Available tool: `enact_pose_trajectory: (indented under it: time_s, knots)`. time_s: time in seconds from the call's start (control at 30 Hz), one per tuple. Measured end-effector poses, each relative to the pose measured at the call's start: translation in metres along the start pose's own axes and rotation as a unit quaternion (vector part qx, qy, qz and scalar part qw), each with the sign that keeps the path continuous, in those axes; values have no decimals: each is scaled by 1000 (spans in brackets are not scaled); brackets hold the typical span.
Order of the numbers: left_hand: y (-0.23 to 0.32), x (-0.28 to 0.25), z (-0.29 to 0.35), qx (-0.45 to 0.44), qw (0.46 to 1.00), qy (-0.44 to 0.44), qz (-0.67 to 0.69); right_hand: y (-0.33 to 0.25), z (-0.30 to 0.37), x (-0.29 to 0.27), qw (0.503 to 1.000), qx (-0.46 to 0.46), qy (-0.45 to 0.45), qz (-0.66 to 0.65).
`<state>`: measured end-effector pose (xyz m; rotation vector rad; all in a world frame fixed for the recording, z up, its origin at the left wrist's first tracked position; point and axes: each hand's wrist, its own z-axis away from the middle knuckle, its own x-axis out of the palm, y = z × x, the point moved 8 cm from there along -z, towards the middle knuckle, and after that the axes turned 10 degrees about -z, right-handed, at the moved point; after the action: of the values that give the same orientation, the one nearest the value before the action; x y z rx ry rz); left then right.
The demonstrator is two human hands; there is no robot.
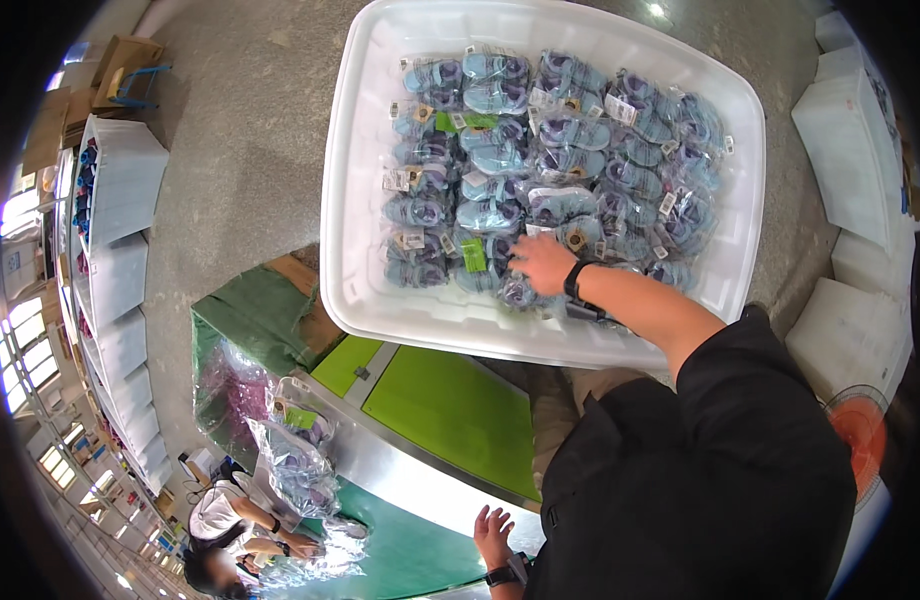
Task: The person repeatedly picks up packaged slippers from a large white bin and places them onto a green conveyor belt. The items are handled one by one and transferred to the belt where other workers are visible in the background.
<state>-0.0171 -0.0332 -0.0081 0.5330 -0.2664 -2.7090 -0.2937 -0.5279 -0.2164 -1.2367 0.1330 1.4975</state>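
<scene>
Far left, white bins [120, 180] on concrete floor [240, 130]; lower left, one co-worker [217, 512], green desk [410, 535]; lower centre, left hand [493, 537] released; upper centre, one tub [740, 170], five columns of bagged shoes [495, 150], right hand [543, 262] touching them, grip unclear.

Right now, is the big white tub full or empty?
Partly full: the tub holds rows of bagged shoes, and its inner walls show bare around them.

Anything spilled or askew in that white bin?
Nothing looks spilled. Bagged shoes at the right side of the white bin slant, while those on the left lie straighter, though lens bending may exaggerate this. The right hand hides some.
</scene>
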Motion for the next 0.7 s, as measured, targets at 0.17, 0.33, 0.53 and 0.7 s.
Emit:
enact_pose_trajectory:
  time_s: [0.17, 0.33, 0.53, 0.7]
  knots:
    - [1, -3, 8, 10, 1000, 20, 7, -35, 16, 41, 994, -26, -103, 36]
    - [-1, 1, 14, 19, 999, 23, 13, -26, 26, 46, 984, -32, -158, 69]
    - [-31, -1, 10, 16, 998, 16, 57, -24, 31, 54, 974, -17, -195, 116]
    - [-77, -12, -5, 4, 997, 0, 83, -56, 30, 24, 997, -37, 72, 2]
